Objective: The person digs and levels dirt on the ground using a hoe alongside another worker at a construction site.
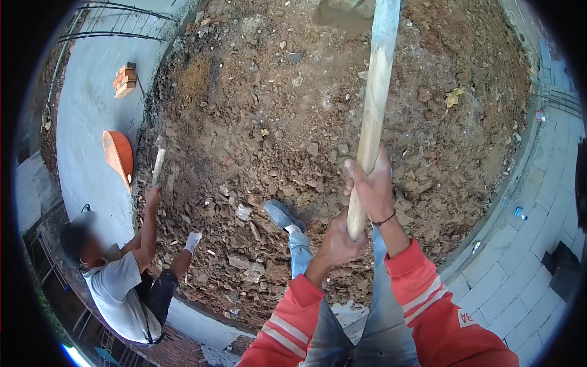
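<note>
- So, the long wood handle (370, 110) is in front of the person, over the bumpy dirt (440, 153), and runs off the top edge.
- L hand (340, 242) is wrapped round the low end; R hand (374, 192) is wrapped round it just higher. Both hang on to it.
- It could slip or spin, b/c the wood looks smooth & L hand sits right at the end.
- It could also jerk or bounce, b/c the dirt has hard lumps, e.g. the pale rock (243, 212).
- Looks: long, round, pretty straight, tan wood w/ a pale grey-white part up top. Far end is cut off, so can't tell what's on it.
- Next to the top is a grey-brown patch (342, 18); can't tell if it's mud, water or metal.
- The L shoe (281, 214) is on lumpy ground, so the foot could roll or trip b/c of loose bits.
- Over on the L, a co-worker (122, 290) is down low w/ a short tool (158, 166). A wide swing that way could maybe bonk them.
- Past them, an orange thing (119, 156) & some bricks (125, 81) sit on the grey slab (92, 104).
</note>
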Motion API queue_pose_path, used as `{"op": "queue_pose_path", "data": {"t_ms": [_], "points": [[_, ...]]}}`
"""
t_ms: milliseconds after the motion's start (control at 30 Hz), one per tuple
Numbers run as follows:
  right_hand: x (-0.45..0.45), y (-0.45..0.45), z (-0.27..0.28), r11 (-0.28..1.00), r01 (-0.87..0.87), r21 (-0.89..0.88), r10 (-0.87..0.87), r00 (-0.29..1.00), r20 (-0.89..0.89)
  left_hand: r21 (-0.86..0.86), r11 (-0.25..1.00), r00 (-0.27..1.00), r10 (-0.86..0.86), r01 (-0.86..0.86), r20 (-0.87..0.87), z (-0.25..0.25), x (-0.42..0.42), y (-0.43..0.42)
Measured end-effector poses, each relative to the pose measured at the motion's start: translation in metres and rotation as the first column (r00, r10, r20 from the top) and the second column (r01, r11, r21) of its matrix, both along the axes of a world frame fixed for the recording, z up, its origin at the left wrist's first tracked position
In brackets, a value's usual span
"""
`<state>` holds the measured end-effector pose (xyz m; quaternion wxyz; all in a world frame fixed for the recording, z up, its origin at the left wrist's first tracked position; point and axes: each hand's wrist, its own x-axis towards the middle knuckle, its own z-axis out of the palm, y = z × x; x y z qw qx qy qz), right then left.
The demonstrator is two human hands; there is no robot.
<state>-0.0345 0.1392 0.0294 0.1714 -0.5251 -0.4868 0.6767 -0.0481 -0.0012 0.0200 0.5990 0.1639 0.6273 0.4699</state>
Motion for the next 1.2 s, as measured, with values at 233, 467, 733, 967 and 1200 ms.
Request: {"op": "queue_pose_path", "data": {"t_ms": [233,467,733,967,1200], "points": [[-0.101,0.198,-0.055,0.708,-0.244,0.663,0.079,0.96,0.268,0.235,0.956,0.882,0.26,-0.177,-0.393,-0.072,-0.055,0.174],[0.0,0.012,-0.215,0.926,-0.374,-0.042,0.306,0.684,0.662,-0.519,0.85,0.982,-0.015,-0.086,-0.187,-0.086,0.031,0.018],[0.066,-0.078,-0.014,0.989,-0.096,0.116,0.041,0.912,0.407,-0.098,0.99,0.979,0.077,-0.097,-0.188,0.015,0.085,-0.089],[-0.034,0.105,-0.01,0.885,-0.097,0.456,0.024,0.987,0.162,0.252,0.95,0.919,0.255,-0.182,-0.299,-0.036,-0.003,0.096],[-0.03,0.054,-0.162,0.977,-0.15,-0.151,0.203,0.875,0.439,-0.397,0.901,0.983,0.179,-0.178,-0.035,-0.079,0.012,0.052]]}}
